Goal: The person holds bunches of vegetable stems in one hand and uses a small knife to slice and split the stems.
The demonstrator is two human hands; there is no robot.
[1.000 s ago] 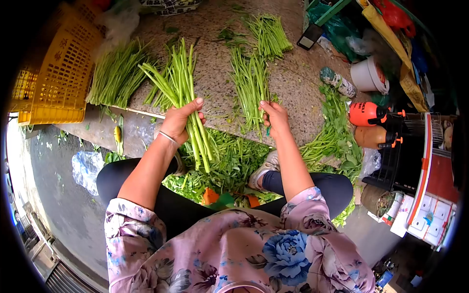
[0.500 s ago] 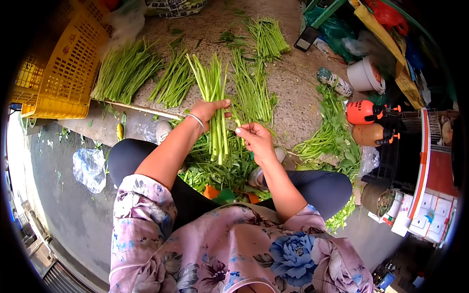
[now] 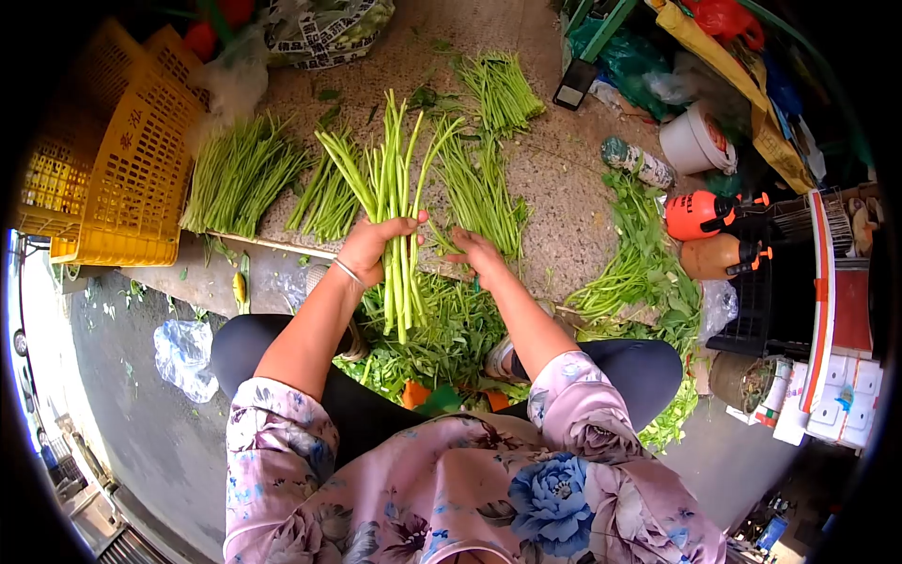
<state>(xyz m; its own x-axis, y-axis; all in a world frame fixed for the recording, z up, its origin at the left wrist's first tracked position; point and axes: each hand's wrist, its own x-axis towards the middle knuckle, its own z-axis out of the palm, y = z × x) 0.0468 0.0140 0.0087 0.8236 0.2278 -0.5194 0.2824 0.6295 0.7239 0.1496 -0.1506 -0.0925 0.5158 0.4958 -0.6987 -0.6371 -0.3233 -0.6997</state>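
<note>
In my left hand (image 3: 378, 246), which wears a pale bangle, is a loose bunch of green vegetable stems (image 3: 396, 179), looking like water spinach. Its upper ends fan apart and its lower ends hang over a heap of leafy greens (image 3: 442, 324) between my feet. To the right, my right hand (image 3: 481, 256) has thumb and finger apart beside a thin green piece (image 3: 438, 237). Just beyond it lies a pile of stems (image 3: 487, 193). Two more piles, a wide one (image 3: 246, 179) and a narrower one (image 3: 329, 193), lie to the left.
Yellow crates (image 3: 141, 150) stand at the left. Another stem bundle (image 3: 503, 92) lies farther back, near a patterned bag (image 3: 329, 28). Leafy greens (image 3: 639, 268) spread at the right, beside spray bottles (image 3: 697, 214) and a white bucket (image 3: 693, 141). A clear plastic bag (image 3: 186, 357) lies on the ground.
My left hand has shifted left and slightly down with the bunch, whose tops now spread wider. My right hand's fingers have parted from the stem they were pinching, which now leans with the bunch.
</note>
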